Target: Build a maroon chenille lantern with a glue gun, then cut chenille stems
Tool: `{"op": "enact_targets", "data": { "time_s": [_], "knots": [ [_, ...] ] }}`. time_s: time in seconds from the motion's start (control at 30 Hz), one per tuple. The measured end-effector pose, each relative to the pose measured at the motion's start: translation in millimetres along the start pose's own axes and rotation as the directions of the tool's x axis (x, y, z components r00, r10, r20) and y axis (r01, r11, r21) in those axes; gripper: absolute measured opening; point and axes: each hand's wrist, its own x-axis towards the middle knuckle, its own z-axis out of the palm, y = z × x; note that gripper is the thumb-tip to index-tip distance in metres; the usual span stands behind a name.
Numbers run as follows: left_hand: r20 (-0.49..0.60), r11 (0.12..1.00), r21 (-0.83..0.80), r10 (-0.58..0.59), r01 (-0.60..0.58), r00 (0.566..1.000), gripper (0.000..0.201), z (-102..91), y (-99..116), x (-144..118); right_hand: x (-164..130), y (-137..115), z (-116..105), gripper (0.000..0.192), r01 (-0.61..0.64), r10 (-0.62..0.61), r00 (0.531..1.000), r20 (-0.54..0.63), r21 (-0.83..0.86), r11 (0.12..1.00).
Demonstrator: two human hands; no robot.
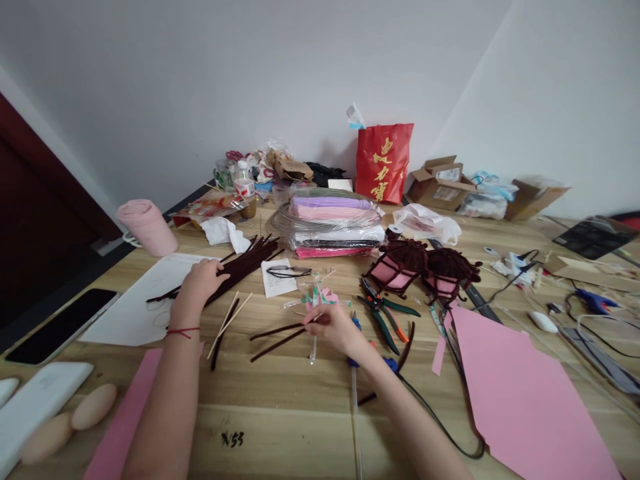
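My left hand [201, 281] is on a bundle of dark brown pipe cleaners [250, 263], its fingers bent and closed at the near end of the strands. How many strands it grips is hidden. My right hand [331, 327] pinches two dark brown pipe cleaners [277, 343], whose free ends spread toward the left above the table. Between the hands lie thin wooden sticks [235, 319] beside a short dark pipe cleaner. Just behind my right hand are small pink and green scraps [320, 297]. Pliers with green and orange handles [384, 313] rest to its right.
Two brown and pink lantern-like pieces [400, 267] stand right of centre. Packs of coloured pipe cleaners [335, 223] and a red bag [384, 163] are behind. Pink sheet [520, 393] lies at right, a black cable [445, 427] beside it. Phone [63, 325] and eggs [94, 407] are left.
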Motion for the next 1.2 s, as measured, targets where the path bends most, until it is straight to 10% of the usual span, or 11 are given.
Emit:
{"op": "enact_targets", "data": {
  "time_s": [0.3, 0.47, 0.7, 1.0, 1.2],
  "knots": [
    [0.163, 0.95, -0.188, 0.281, -0.25, 0.946, 0.033, -21.5, 71.0, -39.6, 2.2, -2.7, -7.0, 0.014, 0.04, -0.038, 0.999, -0.023, 0.113, 0.993],
    [0.212, 0.825, -0.357, 0.529, -0.439, 0.822, 0.035, -26.8, 114.9, -70.1, -9.1, -28.3, -25.5, 0.026, 0.156, -0.111, 0.97, -0.218, 0.204, 0.966],
    [-0.032, 0.71, -0.332, 0.649, -0.621, 0.76, 0.025, -22.1, 143.6, -87.0, -28.5, -53.5, -53.1, 0.031, 0.336, -0.137, 0.859, -0.493, 0.341, 0.878],
    [-0.205, 0.596, -0.495, 0.627, -0.632, 0.751, 0.02, -7.9, 172.8, -109.0, -38.9, -68.7, -40.5, 0.035, 0.38, -0.184, 0.913, -0.363, 0.598, 0.706],
    [-0.263, 0.466, -0.784, 0.351, -0.411, 0.899, 0.012, -7.3, 180.1, -111.9, -48.1, -75.4, -37.1, 0.041, 0.323, -0.214, 0.946, -0.244, 0.655, 0.683]
  ]
}}
